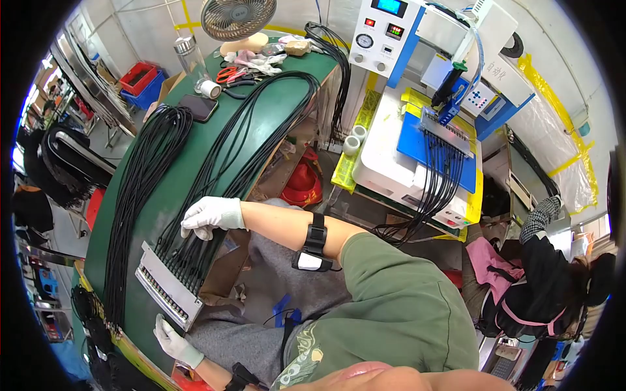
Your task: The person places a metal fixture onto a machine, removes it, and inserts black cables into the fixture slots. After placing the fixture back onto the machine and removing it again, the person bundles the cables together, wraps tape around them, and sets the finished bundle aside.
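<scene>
My right hand [212, 215], in a white glove, is curled over a bundle of black cables [195, 244] where they enter a long metal comb-like fixture [168, 287] on the green table [189, 169]. My left hand [173, 340], also gloved, lies at the fixture's near end with its fingers apart, touching its corner. The cables run away from the fixture up the table in long loops [261, 98]. A second thick bundle of black cables [140, 189] lies alongside to the left. A black band with a white device [313, 251] is strapped on my right forearm.
At the table's far end are a fan [236, 18], a bottle [189, 53], a tape roll [210, 88], a dark phone [197, 107] and scissors [228, 75]. A white and blue machine [424, 150] holds more cables. Another person [554, 280] sits at right.
</scene>
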### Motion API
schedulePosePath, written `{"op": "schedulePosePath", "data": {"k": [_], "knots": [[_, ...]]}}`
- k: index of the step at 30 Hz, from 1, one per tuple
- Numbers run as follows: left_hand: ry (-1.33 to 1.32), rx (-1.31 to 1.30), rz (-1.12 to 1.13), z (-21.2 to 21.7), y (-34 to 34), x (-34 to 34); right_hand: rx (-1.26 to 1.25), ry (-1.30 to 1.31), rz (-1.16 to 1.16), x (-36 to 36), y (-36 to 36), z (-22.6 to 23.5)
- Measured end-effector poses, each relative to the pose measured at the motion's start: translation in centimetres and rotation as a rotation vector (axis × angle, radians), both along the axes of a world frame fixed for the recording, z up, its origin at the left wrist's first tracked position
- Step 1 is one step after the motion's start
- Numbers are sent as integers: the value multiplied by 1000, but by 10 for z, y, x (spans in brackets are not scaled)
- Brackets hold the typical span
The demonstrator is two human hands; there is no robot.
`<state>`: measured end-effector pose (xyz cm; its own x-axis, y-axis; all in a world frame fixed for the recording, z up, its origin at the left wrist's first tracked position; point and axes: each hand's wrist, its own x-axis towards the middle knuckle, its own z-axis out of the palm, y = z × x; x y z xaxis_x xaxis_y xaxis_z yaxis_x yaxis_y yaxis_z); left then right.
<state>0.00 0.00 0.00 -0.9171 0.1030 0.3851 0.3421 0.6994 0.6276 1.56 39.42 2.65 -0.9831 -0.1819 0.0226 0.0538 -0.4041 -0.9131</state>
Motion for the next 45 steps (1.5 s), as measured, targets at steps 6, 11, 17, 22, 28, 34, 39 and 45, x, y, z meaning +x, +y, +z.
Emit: {"op": "schedulePosePath", "data": {"k": [6, 11, 17, 22, 28, 34, 39, 45], "knots": [[20, -23, -5, -2, 1, 2, -1, -6, -9, 1, 0, -2], [26, 5, -16, 0, 1, 3, 13, 3, -14, 0, -1, -3], [4, 28, -4, -3, 0, 1, 18, 1, -3, -1, -1, -4], [-7, 17, -12, 1, 2, 2, 16, 6, -8, -2, -1, -4], [-15, 9, -5, 3, 2, 3, 2, 8, -6, -2, -1, -5], [-26, 51, -7, 0, 1, 1, -6, 9, -4, -2, -2, -5], [-31, 38, 16, 2, 3, 3, 8, 5, -5, -2, -2, -5], [-18, 51, 13, 1, 4, 3, 15, 8, -3, -4, -1, -7]]}}
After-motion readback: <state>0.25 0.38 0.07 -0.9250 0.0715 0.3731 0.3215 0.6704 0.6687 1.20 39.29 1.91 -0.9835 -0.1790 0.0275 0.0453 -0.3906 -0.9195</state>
